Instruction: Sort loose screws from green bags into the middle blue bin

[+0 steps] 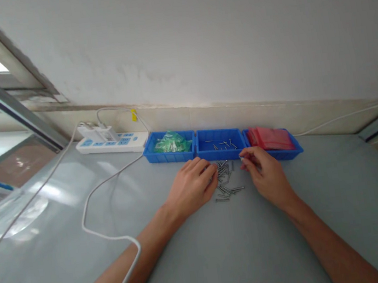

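A loose pile of silvery screws [226,188] lies on the grey table in front of the middle blue bin [219,135], which has several screws on its floor. My left hand [194,182] rests at the pile's left side with its fingers curled together; what they hold, if anything, is hidden. To the right of the pile, at the front corner of the middle bin, my right hand [264,171] is closed in a pinch. A small metallic bit shows at its fingertips and looks like a screw.
The left blue bin [168,157] holds a green plastic bag [172,142]; the right blue bin [283,154] holds red plastic bags [272,138]. A white power strip [113,144] stands farther left. Its white cable [86,210] runs across the table over my left forearm. Behind is a wall.
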{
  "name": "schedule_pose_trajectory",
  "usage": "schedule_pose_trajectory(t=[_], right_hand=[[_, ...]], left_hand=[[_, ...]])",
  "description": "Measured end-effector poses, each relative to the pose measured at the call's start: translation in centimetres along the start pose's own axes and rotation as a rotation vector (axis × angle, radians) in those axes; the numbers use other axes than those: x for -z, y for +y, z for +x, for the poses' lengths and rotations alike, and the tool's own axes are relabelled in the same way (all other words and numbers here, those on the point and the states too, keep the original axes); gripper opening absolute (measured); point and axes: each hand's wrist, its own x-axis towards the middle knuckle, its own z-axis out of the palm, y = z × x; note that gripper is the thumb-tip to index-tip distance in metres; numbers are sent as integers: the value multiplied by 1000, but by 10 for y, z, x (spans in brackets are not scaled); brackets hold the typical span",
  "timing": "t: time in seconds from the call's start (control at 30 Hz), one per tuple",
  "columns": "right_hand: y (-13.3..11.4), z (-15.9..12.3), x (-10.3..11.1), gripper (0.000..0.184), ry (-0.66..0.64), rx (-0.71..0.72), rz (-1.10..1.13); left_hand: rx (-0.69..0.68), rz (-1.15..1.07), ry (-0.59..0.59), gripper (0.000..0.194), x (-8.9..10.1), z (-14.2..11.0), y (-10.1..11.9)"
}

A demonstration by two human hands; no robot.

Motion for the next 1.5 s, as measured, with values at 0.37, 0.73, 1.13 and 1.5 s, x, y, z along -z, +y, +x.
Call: schedule_pose_trajectory(t=[0.37, 0.73, 1.13, 1.5], right_hand=[[-1, 2, -11, 36, -34, -187, 624], [2, 1, -15, 36, -93, -167, 656], [13, 2, 18, 19, -226, 233, -4], [9, 4, 22, 21, -390, 274, -15]], left_hand=[[-110, -87, 26, 23, -4, 1, 8], [-114, -117, 31, 12, -9, 3, 13], [327, -15, 83, 22, 0, 40, -23], [154, 86, 112, 27, -9, 39, -12]])
